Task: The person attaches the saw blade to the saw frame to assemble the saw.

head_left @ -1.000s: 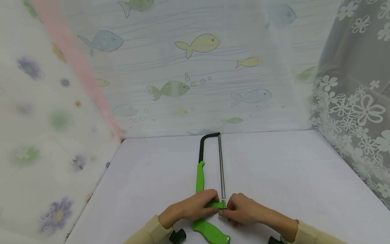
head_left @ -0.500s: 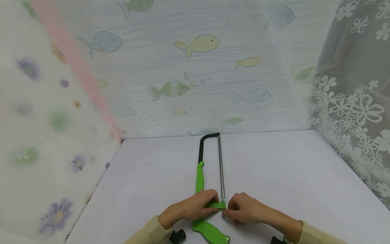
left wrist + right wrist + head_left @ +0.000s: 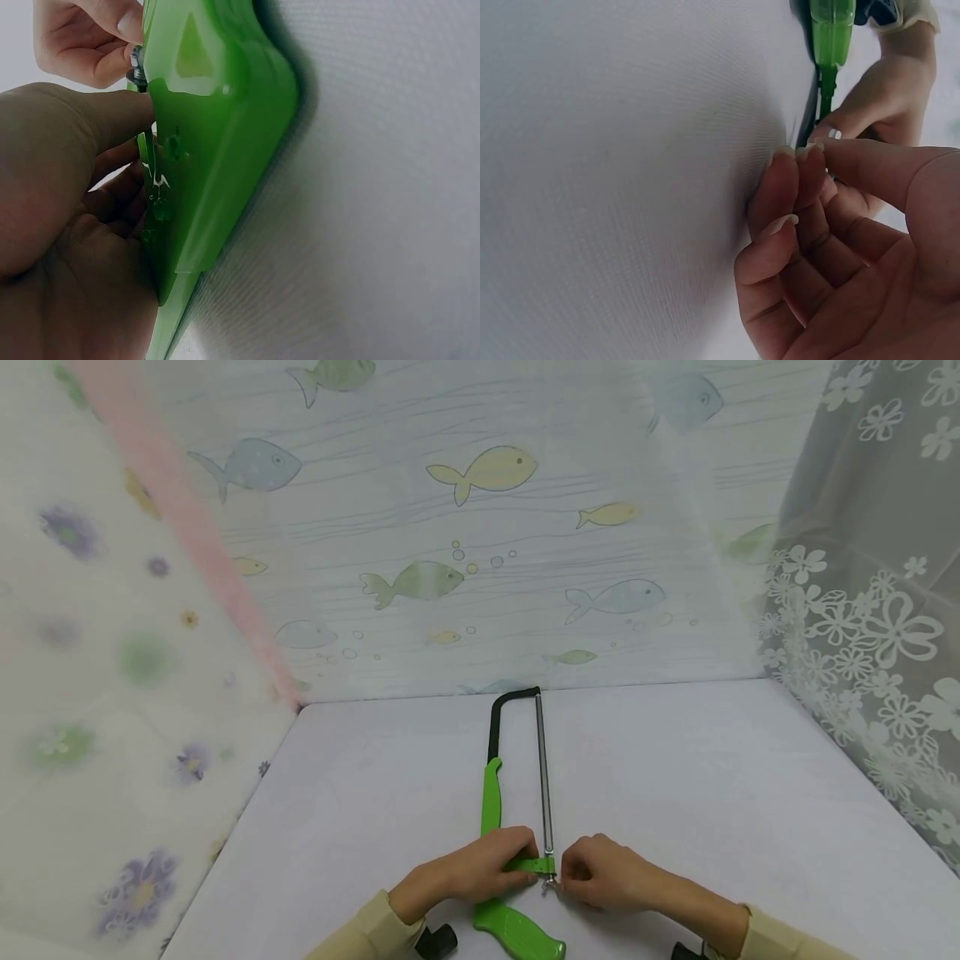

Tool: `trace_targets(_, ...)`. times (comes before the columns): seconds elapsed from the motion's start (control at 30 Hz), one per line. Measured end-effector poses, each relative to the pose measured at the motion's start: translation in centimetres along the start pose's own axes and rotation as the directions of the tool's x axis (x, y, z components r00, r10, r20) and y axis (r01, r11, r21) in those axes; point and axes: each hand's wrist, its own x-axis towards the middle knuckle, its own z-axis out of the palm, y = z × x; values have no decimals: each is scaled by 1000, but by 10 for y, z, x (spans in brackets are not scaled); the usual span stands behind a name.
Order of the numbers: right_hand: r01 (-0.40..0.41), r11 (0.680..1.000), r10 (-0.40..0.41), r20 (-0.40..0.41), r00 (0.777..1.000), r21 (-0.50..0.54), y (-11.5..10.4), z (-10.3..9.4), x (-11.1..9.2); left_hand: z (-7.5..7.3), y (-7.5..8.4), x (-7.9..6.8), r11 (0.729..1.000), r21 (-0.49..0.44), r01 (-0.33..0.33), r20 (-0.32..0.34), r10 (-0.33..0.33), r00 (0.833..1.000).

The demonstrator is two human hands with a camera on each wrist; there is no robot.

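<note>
- Here's your hacksaw [image 3: 492,797], lying along the worktop in front of you, handle [image 3: 521,933] towards you, black far end up by the back edge. That placing puts the adjusting end within easy reach of both hands.
- The blade [image 3: 543,777] runs down the right side of the frame, straight to the green crosspiece [image 3: 538,864], and just below that sits a small silver fitting that looks like a wing nut [image 3: 549,886].
- Your left hand [image 3: 487,864] has closed over the crosspiece, thumb on the near side, fingers on the far one; a grip there would seem meant to stop the frame twisting.
- Across to your right hand [image 3: 611,872]: fingers curled in, thumb and fingertips drawn together right beside the wing nut, well placed for small turns. Whether they have it pinched at this instant, you can't tell; the tips hide the gap.
- Around your wrists, cream sleeves [image 3: 381,927] sit back from the work, leaving your fingers free.
- Further out, the white worktop [image 3: 675,760] carries the saw, and beyond it hangs a fish-print sheet [image 3: 525,543], flanked by a flowered cloth [image 3: 112,693] and patterned lace [image 3: 870,610].
</note>
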Motion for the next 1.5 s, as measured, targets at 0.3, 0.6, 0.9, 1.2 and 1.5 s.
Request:
trace_targets(0.3, 52, 999, -52, 6, 999, 3, 0, 2, 1, -1, 1, 0, 1000, 2, 3, -5, -3, 1000)
trace_targets(0.6, 20, 999, -20, 23, 1000, 25, -2, 5, 2, 0, 0, 0, 1000, 2, 2, -1, -2, 1000)
trace_targets(0.9, -31, 1000, 30, -27, 999, -1, -7, 8, 3, 0, 2, -1, 1000, -9, 0, 4, 0, 1000)
trace_targets(1.2, -67, 998, 66, -48, 997, -13, -8, 10, 6, 1, 0, 0, 1000, 3, -3, 2, 3, 1000)
trace_targets(1.5, -67, 998, 66, -50, 997, -15, -8, 10, 5, 1, 1, -1, 1000, 0, 0, 1, 0, 1000)
